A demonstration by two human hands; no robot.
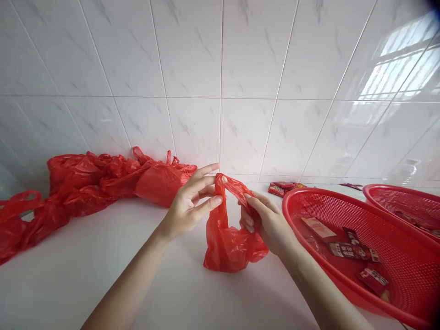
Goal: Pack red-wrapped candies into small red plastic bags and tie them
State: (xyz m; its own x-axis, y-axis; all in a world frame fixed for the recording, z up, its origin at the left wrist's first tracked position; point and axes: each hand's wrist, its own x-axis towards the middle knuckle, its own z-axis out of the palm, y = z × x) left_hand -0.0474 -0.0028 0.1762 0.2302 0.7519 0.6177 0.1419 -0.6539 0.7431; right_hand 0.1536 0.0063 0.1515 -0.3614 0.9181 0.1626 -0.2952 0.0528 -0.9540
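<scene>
A red plastic bag (230, 247) rests upright on the white surface in front of me, its lower part slightly bulging. My left hand (189, 201) pinches one of its handles between thumb and fingers, with the index finger stretched out. The other handle side is gripped in my right hand (264, 217), the fingers curled round the bunched plastic. Both handles are pulled up above the bag's body. What lies inside the bag is hidden by the red plastic.
Several filled red plastic bags (158, 183) line the wall at the left. To the right stands a red perforated basket (319, 201) with several small packets, and a second red basket (395, 195) lies behind it. Snack packets (283, 188) sit by the tiled wall (247, 133).
</scene>
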